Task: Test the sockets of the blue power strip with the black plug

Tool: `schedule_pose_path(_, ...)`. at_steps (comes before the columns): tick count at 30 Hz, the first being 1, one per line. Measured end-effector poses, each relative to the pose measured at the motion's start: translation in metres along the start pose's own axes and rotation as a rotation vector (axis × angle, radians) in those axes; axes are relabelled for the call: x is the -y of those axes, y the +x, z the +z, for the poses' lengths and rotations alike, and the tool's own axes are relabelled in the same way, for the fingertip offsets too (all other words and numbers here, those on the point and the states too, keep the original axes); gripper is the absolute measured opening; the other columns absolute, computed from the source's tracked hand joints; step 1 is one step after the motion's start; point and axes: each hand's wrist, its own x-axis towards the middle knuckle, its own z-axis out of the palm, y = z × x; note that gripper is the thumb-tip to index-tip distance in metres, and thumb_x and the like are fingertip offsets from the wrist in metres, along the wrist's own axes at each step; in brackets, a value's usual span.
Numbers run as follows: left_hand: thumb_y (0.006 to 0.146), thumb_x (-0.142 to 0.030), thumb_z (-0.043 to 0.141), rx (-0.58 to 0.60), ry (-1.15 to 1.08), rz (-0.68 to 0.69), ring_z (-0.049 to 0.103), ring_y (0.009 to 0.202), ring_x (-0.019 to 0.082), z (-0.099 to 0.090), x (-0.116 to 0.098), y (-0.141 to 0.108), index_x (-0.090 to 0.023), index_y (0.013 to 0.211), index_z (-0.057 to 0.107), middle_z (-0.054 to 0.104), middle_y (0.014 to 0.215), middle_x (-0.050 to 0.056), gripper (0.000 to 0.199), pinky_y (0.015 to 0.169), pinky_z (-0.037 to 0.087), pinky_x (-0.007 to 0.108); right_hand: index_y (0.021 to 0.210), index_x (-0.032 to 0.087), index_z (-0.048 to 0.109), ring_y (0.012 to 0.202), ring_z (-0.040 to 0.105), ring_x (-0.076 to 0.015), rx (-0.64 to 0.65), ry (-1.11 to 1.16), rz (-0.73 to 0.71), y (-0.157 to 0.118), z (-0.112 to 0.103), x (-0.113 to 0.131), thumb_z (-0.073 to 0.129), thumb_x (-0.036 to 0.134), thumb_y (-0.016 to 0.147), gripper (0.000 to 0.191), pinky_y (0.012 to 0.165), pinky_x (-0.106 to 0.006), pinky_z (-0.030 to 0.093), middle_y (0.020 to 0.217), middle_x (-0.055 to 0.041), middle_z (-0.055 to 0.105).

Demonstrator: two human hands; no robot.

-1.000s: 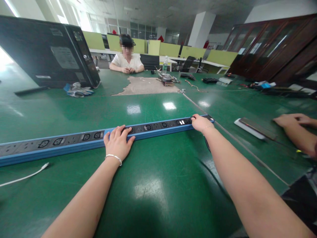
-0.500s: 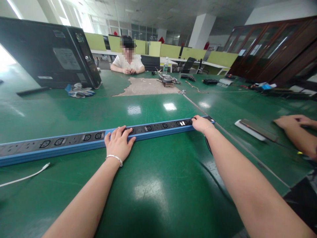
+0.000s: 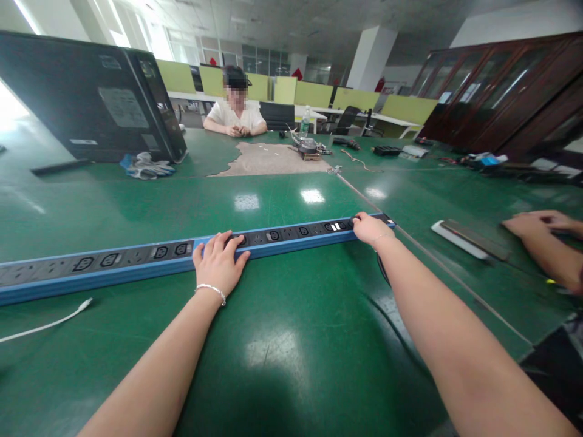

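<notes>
A long blue power strip [image 3: 291, 241] with black sockets lies across the green table [image 3: 291, 321]. My left hand [image 3: 218, 261] rests on its middle, fingers spread over the sockets. Near the strip's right end, my right hand [image 3: 368, 227] is closed around a small black plug, mostly hidden by the fingers, at a socket. From beneath my right wrist a black cable [image 3: 395, 328] runs down over the table. White labels show on the strip just left of my right hand.
A black computer case [image 3: 91, 103] and gloves [image 3: 146, 165] stand at the back left. A white cable [image 3: 50, 328] lies front left. Another person's hands [image 3: 537, 227] are at the right, near a white bar [image 3: 460, 240]. Someone sits across the table.
</notes>
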Motion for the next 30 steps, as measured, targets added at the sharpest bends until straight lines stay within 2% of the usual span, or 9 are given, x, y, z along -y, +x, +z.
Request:
schedule_pose_path(10, 0.087, -0.047, 0.041, 0.007, -0.001, 0.000, 0.041, 0.127, 0.027, 0.000, 0.000, 0.000, -0.030, 0.123, 0.054, 0.050, 0.137, 0.005, 0.042, 0.107, 0.021, 0.049, 0.132, 0.024, 0.046, 0.106, 0.059, -0.0281, -0.049, 0.029, 0.030, -0.013, 0.002, 0.003, 0.024, 0.039, 0.093, 0.047, 0.089, -0.043, 0.042, 0.118, -0.0156, 0.061)
schedule_pose_path(21, 0.087, -0.047, 0.041, 0.007, -0.003, -0.007, 0.041, 0.126, 0.027, -0.001, -0.001, 0.000, -0.030, 0.123, 0.054, 0.050, 0.137, 0.004, 0.041, 0.106, 0.021, 0.049, 0.133, 0.024, 0.044, 0.105, 0.059, -0.0308, -0.091, 0.051, 0.027, -0.016, 0.009, 0.001, 0.022, 0.039, 0.094, 0.048, 0.087, -0.046, 0.042, 0.114, -0.0174, 0.062)
schedule_pose_path(25, 0.088, -0.047, 0.041, -0.007, -0.001, 0.003, 0.041, 0.126, 0.027, 0.000, -0.001, 0.000, -0.030, 0.123, 0.054, 0.050, 0.136, 0.004, 0.041, 0.106, 0.021, 0.050, 0.134, 0.024, 0.042, 0.102, 0.060, -0.0297, -0.095, 0.064, 0.060, -0.019, 0.011, 0.002, 0.021, 0.041, 0.094, 0.048, 0.087, -0.046, 0.043, 0.113, -0.0173, 0.063)
schedule_pose_path(30, 0.087, -0.047, 0.042, -0.008, -0.006, 0.007, 0.042, 0.125, 0.028, 0.000, 0.000, 0.000, -0.030, 0.123, 0.054, 0.050, 0.136, 0.005, 0.041, 0.106, 0.021, 0.050, 0.133, 0.022, 0.044, 0.105, 0.059, -0.0282, -0.078, 0.050, 0.025, -0.014, 0.008, 0.000, 0.024, 0.041, 0.094, 0.048, 0.091, -0.045, 0.041, 0.117, -0.0168, 0.061)
